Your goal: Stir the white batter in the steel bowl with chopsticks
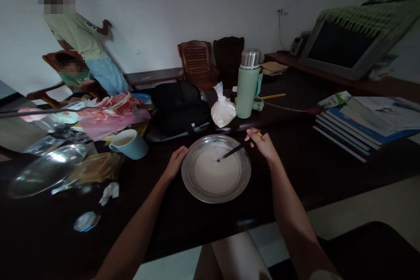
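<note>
Bowl (pixel 188 170) between left hand (pixel 177 161) and right (pixel 263 143)

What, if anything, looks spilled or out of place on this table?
A crumpled white scrap, perhaps tissue, lies loose on the table near the mug, looking like litter. I see no spill around the bowl.

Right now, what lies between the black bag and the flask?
The head view shows a tied pouch there and, partly hidden behind it, a small bottle.
</note>
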`<action>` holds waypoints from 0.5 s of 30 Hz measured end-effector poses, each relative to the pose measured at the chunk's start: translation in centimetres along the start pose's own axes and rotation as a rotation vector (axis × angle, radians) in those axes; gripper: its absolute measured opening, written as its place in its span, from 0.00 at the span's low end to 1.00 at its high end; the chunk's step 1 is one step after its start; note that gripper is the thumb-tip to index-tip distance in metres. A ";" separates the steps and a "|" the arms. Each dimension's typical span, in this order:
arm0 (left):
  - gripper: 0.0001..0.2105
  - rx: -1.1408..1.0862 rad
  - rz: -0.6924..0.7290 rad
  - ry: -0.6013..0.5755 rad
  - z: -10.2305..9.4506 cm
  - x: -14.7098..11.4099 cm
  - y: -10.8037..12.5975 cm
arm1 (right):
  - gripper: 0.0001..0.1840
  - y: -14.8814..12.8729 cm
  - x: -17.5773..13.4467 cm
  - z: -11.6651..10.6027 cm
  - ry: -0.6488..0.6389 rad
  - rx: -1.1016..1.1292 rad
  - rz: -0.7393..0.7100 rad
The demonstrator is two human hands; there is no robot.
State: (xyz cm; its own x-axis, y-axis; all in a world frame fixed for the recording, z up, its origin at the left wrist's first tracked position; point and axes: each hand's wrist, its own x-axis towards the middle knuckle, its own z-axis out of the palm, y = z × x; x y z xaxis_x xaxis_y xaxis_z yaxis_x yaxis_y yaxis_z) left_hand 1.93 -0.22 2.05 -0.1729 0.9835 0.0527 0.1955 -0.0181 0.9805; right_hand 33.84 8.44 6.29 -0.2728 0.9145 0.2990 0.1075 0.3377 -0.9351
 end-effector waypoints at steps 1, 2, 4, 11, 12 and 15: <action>0.26 -0.001 0.001 0.000 0.0 0.0 0.0 | 0.29 0.0 0.0 -0.1 -0.008 0.001 0.006; 0.27 -0.001 0.003 -0.001 0.0 0.0 0.1 | 0.30 -0.1 -0.1 0.0 -0.038 0.001 0.009; 0.27 0.005 0.005 0.001 0.0 0.1 0.1 | 0.29 -0.1 -0.2 0.3 -0.120 -0.002 0.002; 0.27 0.006 -0.004 -0.001 0.0 0.1 0.2 | 0.30 -0.2 0.0 0.1 0.011 -0.004 -0.001; 0.27 0.003 -0.006 0.000 0.0 0.1 0.2 | 0.31 -0.3 0.0 0.0 0.027 0.006 0.006; 0.27 -0.010 -0.012 0.002 0.0 0.1 0.1 | 0.31 -0.4 -0.1 0.1 -0.048 0.014 0.010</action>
State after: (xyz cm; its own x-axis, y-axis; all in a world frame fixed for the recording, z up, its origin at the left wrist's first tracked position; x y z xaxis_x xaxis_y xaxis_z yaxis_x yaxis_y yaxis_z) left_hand 1.99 -0.16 2.15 -0.1771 0.9833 0.0414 0.1839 -0.0082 0.9829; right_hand 33.68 8.21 6.64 -0.3173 0.9058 0.2807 0.0966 0.3254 -0.9406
